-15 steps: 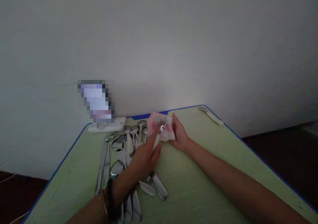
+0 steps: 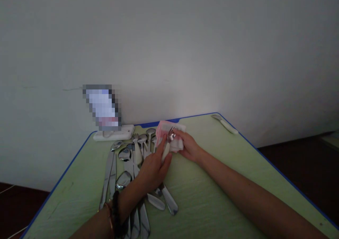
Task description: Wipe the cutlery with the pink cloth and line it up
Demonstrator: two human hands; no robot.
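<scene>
Head view: left hand (image 2: pixel 151 170) grips a white-handled fork (image 2: pixel 166 149) over the pink-and-white cloth (image 2: pixel 165 127), right hand (image 2: pixel 189 145) pinching both! From there, one knife (image 2: pixel 228 126) at three o'clock, probably finished; piled cutlery (image 2: pixel 129 166), around seven o'clock, looks left to do.

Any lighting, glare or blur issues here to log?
Head view: dim overall; the wall brightest near mid-frame; highlights glint on the fork and spoon bowls; the tilted screen is pixelated past reading; the floor at right is nearly black.

No legible text, labels, numbers or signs.
</scene>
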